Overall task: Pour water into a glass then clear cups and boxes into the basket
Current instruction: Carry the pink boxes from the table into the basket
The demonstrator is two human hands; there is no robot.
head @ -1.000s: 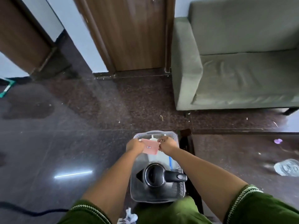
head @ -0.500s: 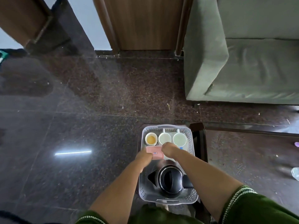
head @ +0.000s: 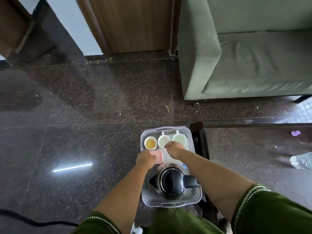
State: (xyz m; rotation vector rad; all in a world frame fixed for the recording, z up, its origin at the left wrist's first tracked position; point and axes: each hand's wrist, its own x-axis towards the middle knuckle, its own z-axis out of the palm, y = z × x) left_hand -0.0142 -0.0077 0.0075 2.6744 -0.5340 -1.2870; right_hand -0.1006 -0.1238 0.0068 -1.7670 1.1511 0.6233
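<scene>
A grey perforated basket (head: pixel 169 204) stands on the dark floor in front of me. At its far end is a row of three white cups: one with orange liquid (head: pixel 150 143), a second cup (head: pixel 163 140) and a third cup (head: pixel 179 139). A black kettle (head: pixel 171 180) fills the near end. My left hand (head: pixel 146 158) grips a pink box (head: pixel 158 155) inside the basket, just behind the cups. My right hand (head: pixel 173 149) hovers over the cups with curled fingers, and I see nothing in it.
A green sofa (head: pixel 253 56) stands at the right rear beside a wooden door (head: pixel 131 22). A low dark table (head: pixel 253 149) next to the basket holds a clear plastic bottle (head: pixel 302 161) and a small purple thing (head: pixel 295 132). A black cable (head: pixel 25 220) crosses the floor at bottom left.
Both hands held the pink box over the basket; my right hand has come off it and moved toward the cups. My left hand has lowered the box into the basket.
</scene>
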